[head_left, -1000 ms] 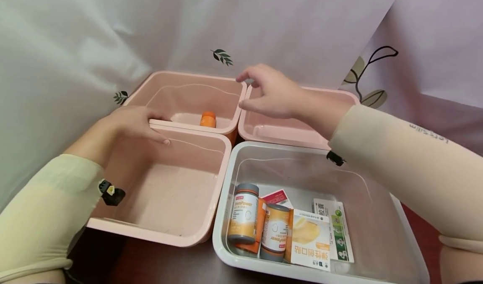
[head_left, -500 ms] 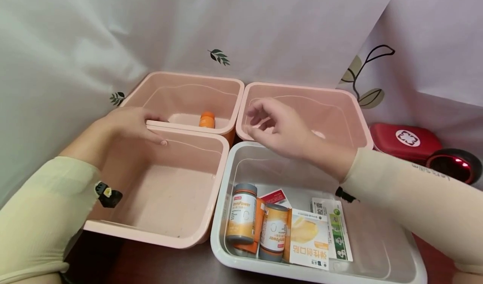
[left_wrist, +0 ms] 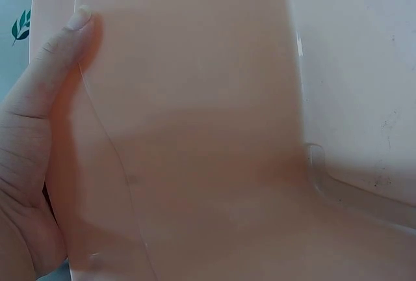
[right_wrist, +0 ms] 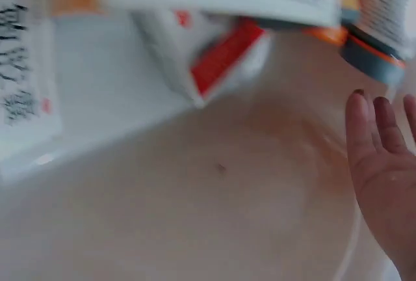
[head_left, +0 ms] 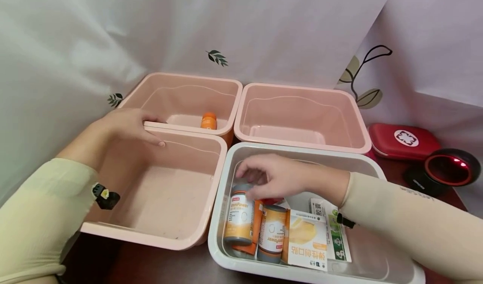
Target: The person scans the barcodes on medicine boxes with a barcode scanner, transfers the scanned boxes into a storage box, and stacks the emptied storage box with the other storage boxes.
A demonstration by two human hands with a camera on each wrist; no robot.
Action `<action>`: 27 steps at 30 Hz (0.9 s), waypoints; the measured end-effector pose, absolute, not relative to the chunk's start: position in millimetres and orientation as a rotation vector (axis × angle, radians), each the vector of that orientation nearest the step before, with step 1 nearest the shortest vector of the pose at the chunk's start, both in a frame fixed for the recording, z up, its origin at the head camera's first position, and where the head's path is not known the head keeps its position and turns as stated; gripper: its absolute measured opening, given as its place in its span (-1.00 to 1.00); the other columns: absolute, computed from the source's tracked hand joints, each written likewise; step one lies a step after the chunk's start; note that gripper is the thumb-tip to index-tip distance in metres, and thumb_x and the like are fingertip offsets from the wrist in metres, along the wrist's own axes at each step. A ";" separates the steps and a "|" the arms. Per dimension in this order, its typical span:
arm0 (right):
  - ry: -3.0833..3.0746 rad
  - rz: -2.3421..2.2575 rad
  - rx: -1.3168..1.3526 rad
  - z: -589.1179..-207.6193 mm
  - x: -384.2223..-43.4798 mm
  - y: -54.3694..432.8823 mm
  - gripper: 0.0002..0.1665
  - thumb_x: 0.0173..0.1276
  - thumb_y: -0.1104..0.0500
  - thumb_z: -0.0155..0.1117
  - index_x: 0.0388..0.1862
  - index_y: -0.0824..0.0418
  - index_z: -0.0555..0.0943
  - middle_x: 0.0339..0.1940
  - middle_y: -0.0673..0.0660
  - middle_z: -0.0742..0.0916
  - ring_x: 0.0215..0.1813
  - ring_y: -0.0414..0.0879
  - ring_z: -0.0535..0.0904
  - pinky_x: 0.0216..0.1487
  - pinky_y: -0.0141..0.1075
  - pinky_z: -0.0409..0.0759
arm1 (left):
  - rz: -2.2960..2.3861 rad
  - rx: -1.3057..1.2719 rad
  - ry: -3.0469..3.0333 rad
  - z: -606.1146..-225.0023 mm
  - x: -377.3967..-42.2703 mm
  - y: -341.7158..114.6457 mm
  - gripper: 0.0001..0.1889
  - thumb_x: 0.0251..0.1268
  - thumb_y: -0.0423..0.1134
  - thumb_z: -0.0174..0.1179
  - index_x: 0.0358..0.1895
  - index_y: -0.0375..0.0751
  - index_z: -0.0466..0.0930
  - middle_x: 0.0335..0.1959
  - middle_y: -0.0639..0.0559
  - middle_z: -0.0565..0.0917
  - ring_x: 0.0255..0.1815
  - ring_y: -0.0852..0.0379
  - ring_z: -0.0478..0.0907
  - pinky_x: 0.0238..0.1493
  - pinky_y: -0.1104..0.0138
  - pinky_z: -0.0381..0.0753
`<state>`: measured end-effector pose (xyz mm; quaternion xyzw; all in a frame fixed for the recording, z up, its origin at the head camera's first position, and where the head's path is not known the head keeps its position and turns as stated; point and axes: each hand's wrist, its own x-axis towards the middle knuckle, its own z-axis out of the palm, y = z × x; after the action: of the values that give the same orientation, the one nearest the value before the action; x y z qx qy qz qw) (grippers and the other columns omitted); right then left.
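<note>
My left hand (head_left: 124, 126) grips the adjoining rims of two pink bins, its thumb against the inner wall of the near bin (head_left: 173, 196); its fingertips are hidden. My right hand (head_left: 277, 175), fingers loosely bent, hovers inside the white bin (head_left: 302, 149) by the grey cap of an orange-and-white supplement bottle (head_left: 239, 223). In the right wrist view its fingertips stand just apart from a bottle (right_wrist: 370, 60). A second such bottle (head_left: 272, 231), a bandage box (head_left: 307, 244), a green-and-white capsule box (head_left: 337, 238) and a red-and-white box (right_wrist: 227, 56) lie there too.
A small orange bottle (head_left: 209, 121) is in the far left pink bin (head_left: 196, 82). Another pink bin (head_left: 302, 112) stands at the far right. Beyond it are a red first-aid case (head_left: 396, 141) and a round black device (head_left: 453, 168) with red lights. Fabric (head_left: 264, 36) hangs behind.
My right hand has come down and toward me, from above the far right pink bin into the white bin beside the bottle. My left hand has kept its grip on the rims.
</note>
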<state>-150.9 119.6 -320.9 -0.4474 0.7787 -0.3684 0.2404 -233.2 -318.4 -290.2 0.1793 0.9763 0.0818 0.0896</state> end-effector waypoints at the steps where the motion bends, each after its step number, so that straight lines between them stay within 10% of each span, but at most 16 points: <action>1: 2.081 -0.953 -1.219 -322.8 -150.5 119.5 -0.48 0.40 0.07 0.50 0.31 0.05 0.62 0.19 -0.09 0.68 0.18 -0.17 0.63 0.20 -0.12 0.65 | 0.243 0.533 2.903 -290.1 -232.9 -318.3 -0.19 -0.02 0.29 0.63 0.29 -0.08 0.72 -0.09 0.05 0.78 -0.11 0.04 0.64 0.02 -0.06 0.55; 11: 1.957 -0.778 -1.106 -324.0 -148.4 119.6 -0.48 0.53 -0.06 0.42 0.37 -0.24 0.46 0.08 -0.14 0.69 0.03 -0.17 0.68 0.12 -0.16 0.65 | 0.246 0.525 2.906 -290.1 -232.2 -322.1 -0.17 -0.03 0.28 0.64 0.31 -0.07 0.71 -0.08 0.06 0.77 -0.11 0.05 0.64 0.01 -0.04 0.55; 17: 1.963 -0.831 -0.947 -322.8 -147.3 118.4 -0.68 0.61 -0.04 0.32 0.18 -0.08 0.43 -0.24 0.03 0.63 -0.39 -0.10 0.60 -0.24 -0.25 0.60 | 0.267 0.532 2.903 -289.6 -232.7 -322.3 -0.16 -0.02 0.27 0.65 0.34 -0.08 0.70 -0.08 0.04 0.78 -0.11 0.05 0.64 0.02 -0.04 0.55; 27: 1.891 -0.884 -0.875 -323.4 -149.3 119.2 -0.55 0.50 0.01 0.45 -0.19 0.17 0.33 -0.48 -0.04 0.55 -0.50 -0.18 0.44 -0.38 -0.35 0.45 | 0.230 0.526 2.907 -288.7 -232.3 -323.0 -0.16 -0.02 0.29 0.63 0.33 -0.07 0.71 -0.08 0.04 0.78 -0.10 0.03 0.65 0.03 -0.07 0.55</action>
<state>-149.3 119.2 -323.4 -0.3500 0.7562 -0.3534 0.4252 -232.3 -323.0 -288.7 0.1768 0.9771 0.0774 0.0892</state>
